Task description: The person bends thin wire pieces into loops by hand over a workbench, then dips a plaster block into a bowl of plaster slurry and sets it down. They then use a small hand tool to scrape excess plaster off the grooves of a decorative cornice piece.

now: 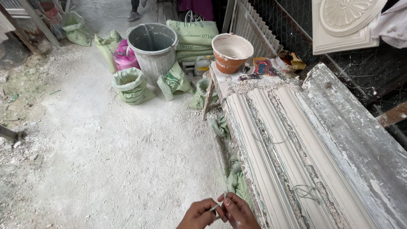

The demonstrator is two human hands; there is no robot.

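My left hand (pixel 198 215) and my right hand (pixel 237 212) meet at the bottom edge of the head view, fingertips pinched together on a thin pale strand or wire (pixel 215 207). Just to their right runs a long workbench (pixel 360 140) crusted with plaster, carrying three long white fluted moulds (pixel 271 144) side by side. Loops of thin wire (pixel 306 191) lie on the moulds near my hands. At the bench's far end stands an orange bowl (pixel 231 51) coated in white plaster.
A grey bucket (pixel 153 47), several green sacks (pixel 131 85) and a pink bag (pixel 124 57) stand on the dusty floor (pixel 110 148) ahead. A white ornamental plaster panel (pixel 345 23) hangs on wire fencing. Another person's foot (pixel 134 15) shows at top.
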